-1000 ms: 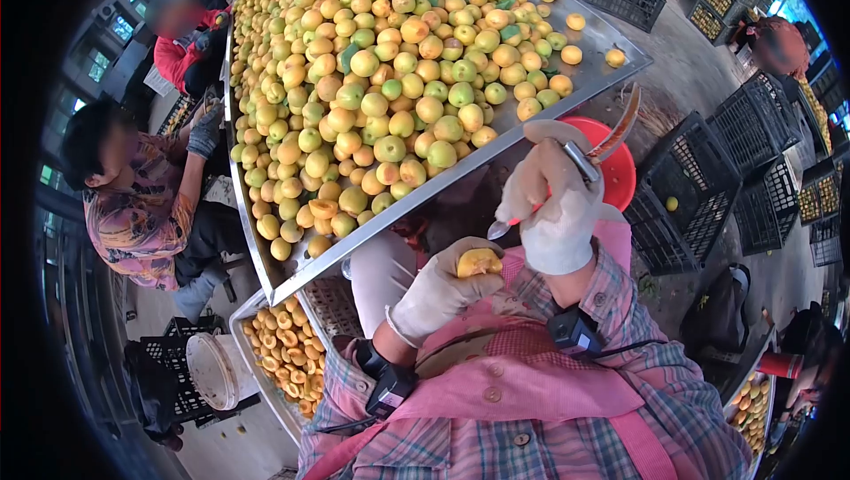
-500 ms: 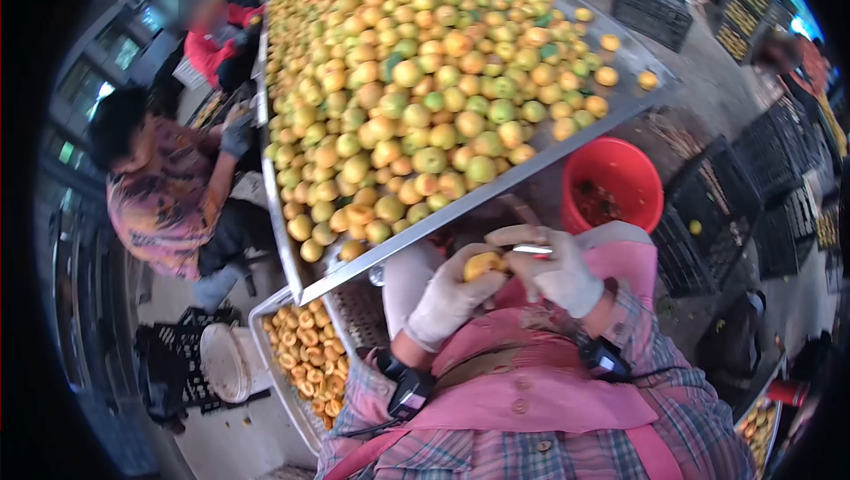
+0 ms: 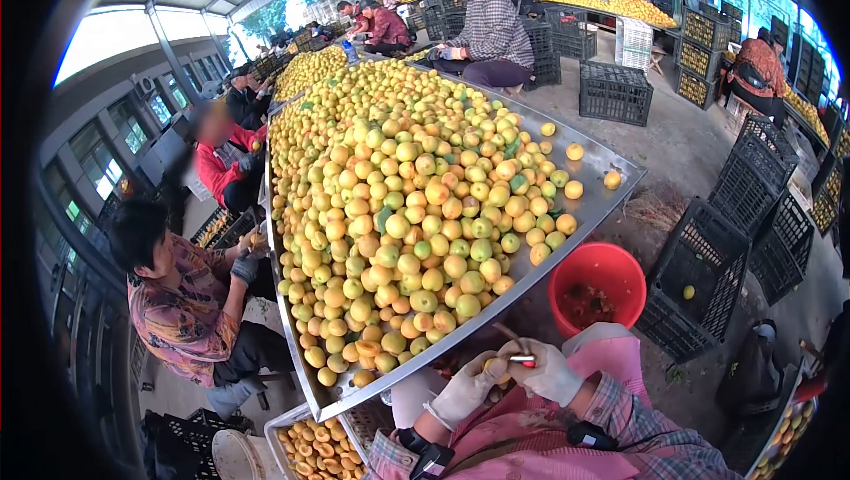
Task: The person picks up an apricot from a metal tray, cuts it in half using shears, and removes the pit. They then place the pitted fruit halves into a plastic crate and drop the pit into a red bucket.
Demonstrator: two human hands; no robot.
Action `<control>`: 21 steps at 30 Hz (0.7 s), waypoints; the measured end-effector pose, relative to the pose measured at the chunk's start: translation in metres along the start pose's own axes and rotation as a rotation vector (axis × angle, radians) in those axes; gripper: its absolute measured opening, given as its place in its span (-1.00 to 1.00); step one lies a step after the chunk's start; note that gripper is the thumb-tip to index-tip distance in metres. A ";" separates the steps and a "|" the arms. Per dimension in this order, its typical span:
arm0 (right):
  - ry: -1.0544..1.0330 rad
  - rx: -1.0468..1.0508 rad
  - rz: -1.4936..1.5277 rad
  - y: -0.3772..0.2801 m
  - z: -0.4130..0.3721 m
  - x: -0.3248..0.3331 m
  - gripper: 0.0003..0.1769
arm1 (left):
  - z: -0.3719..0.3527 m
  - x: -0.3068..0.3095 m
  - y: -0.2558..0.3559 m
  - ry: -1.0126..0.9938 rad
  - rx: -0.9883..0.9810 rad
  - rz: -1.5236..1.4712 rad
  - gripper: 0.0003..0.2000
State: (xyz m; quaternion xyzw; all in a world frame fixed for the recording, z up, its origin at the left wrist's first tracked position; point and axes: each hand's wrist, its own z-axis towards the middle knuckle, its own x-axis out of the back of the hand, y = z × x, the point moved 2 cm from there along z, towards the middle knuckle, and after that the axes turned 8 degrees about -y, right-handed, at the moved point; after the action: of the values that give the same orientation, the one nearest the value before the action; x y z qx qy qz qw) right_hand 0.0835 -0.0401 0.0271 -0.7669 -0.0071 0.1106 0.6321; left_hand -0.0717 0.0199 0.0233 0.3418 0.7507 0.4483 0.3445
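Note:
Both of my hands wear whitish gloves and meet above my lap, just off the metal table's near edge. My left hand (image 3: 466,391) is closed around an apricot (image 3: 504,380), which is mostly hidden by the fingers. My right hand (image 3: 551,372) grips a small knife (image 3: 526,360), of which a red and silver part shows. Its fingers lie against the apricot side. Whole yellow-orange apricots (image 3: 416,214) are heaped on the metal table (image 3: 522,298) in front of me. Below on the left, a white crate (image 3: 274,434) holds pitted apricot halves (image 3: 320,450).
A red bucket (image 3: 630,290) with scraps in it stands right of my knees. Black crates (image 3: 695,272) line the right side. At left, a co-worker in a patterned shirt (image 3: 181,316) sits by the table. A white bucket (image 3: 239,458) is at lower left. Other people sit farther back.
My view has tilted up, showing more of the table and the room. My hands appear lower in view, still together, and the apricot is more covered by the fingers.

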 end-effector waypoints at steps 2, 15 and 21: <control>0.255 0.096 0.255 0.005 -0.003 0.005 -0.84 | 0.005 -0.003 0.000 0.031 -0.024 -0.043 -0.50; 1.173 0.358 0.176 -0.013 -0.091 0.169 -0.55 | -0.042 0.143 -0.048 0.954 -0.231 0.190 -0.65; 1.266 -0.210 -0.490 0.172 -0.221 0.250 -0.67 | -0.055 0.198 -0.087 1.105 -0.432 0.363 -0.70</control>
State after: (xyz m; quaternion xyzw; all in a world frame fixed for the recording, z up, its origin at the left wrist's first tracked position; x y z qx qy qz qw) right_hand 0.3449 -0.2511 -0.1410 -0.7173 0.1799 -0.5064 0.4435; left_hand -0.2396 0.1267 -0.0776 0.1042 0.6403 0.7523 -0.1154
